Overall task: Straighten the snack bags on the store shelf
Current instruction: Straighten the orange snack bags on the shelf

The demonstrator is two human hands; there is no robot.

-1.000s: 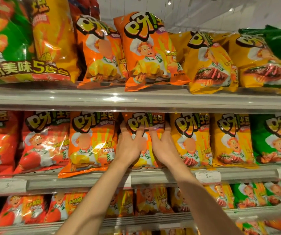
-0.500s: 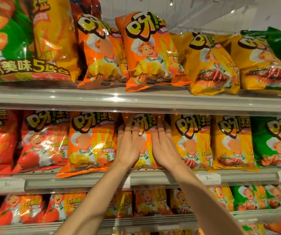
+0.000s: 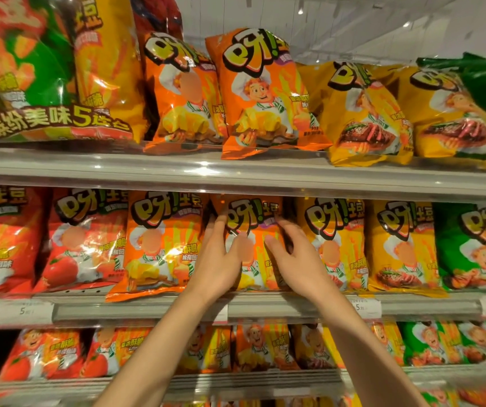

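Both hands, the left hand (image 3: 217,265) and right hand (image 3: 296,259), hold the orange snack bag (image 3: 252,221) between them, fingers curved on its sides.

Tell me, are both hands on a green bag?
No, the left hand and right hand are on an orange snack bag on the middle shelf.
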